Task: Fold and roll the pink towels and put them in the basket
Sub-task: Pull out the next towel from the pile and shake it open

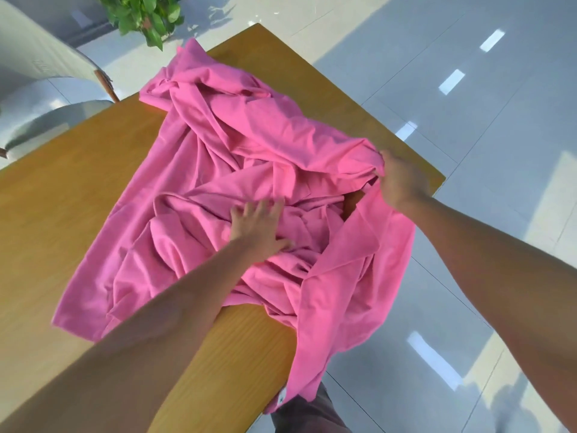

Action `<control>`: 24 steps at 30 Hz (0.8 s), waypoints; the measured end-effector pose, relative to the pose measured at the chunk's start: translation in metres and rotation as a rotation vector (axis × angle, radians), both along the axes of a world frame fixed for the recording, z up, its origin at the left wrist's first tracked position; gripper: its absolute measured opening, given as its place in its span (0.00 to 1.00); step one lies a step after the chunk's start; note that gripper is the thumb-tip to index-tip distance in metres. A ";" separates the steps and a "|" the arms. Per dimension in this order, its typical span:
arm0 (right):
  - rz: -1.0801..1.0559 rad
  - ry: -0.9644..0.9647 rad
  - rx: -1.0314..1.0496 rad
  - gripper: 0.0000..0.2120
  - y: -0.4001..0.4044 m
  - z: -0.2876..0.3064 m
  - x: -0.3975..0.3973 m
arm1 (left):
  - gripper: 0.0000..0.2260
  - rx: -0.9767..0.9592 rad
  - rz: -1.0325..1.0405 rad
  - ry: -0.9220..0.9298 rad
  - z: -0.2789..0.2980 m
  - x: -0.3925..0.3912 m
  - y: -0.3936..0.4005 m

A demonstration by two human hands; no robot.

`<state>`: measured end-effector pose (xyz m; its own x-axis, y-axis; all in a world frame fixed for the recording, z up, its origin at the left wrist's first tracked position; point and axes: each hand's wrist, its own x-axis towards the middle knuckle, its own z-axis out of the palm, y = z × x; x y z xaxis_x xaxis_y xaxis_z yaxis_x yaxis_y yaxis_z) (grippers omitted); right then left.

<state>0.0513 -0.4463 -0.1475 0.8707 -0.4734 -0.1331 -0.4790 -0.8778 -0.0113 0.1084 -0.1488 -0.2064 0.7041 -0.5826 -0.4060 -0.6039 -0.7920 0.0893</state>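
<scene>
- Nearest: one corner of the pink towels [218, 170] hangs off the near edge of the wooden table [62, 198], small white tag at the tip. Dark trouser leg visible below it.
- Left hand [257, 228]: fingers spread and flat, pressing on the middle of the heap, gripping nothing.
- Right hand [398, 179]: fingers curled round a bunched fold at the right edge of the pile, near the table's right corner.
- Towels lie as one crumpled mass across most of the tabletop; can't tell how many pieces. Nothing folded or rolled yet.
- Handling, my read: light, limp, thin cloth, no stiffness. It'll sag and drag neighbours along if lifted mid-sheet. Not fragile, not slippery.
- Best hold: find a hem, pinch two adjacent corners, lift one piece clear, then flatten it on bare wood.
- Far: plant [146, 14] beyond the far corner, chair [46, 57] at left.
- Basket not in view.
</scene>
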 end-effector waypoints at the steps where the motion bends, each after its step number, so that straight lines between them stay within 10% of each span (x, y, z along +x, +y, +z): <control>1: 0.039 0.019 -0.018 0.16 -0.001 0.001 0.002 | 0.40 0.059 -0.033 0.025 -0.006 -0.004 -0.002; 5: 0.127 0.057 -0.098 0.14 -0.006 0.013 0.006 | 0.18 0.098 -0.039 0.073 -0.016 0.000 0.038; 16: 0.106 0.066 -0.200 0.15 0.043 0.055 0.006 | 0.13 0.172 0.326 -0.190 0.026 0.017 0.203; 20: 0.093 0.053 -0.175 0.15 0.071 0.061 0.004 | 0.22 0.048 0.029 -0.378 0.047 -0.006 0.187; 24: 0.089 0.074 -0.158 0.16 0.088 0.064 -0.004 | 0.26 -0.120 -0.419 -0.111 0.037 -0.076 0.128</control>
<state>0.0473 -0.3583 -0.0832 0.9007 -0.4149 -0.1287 -0.3936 -0.9048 0.1624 0.0320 -0.0207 -0.1691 0.4325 -0.8654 -0.2529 -0.8817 -0.4646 0.0820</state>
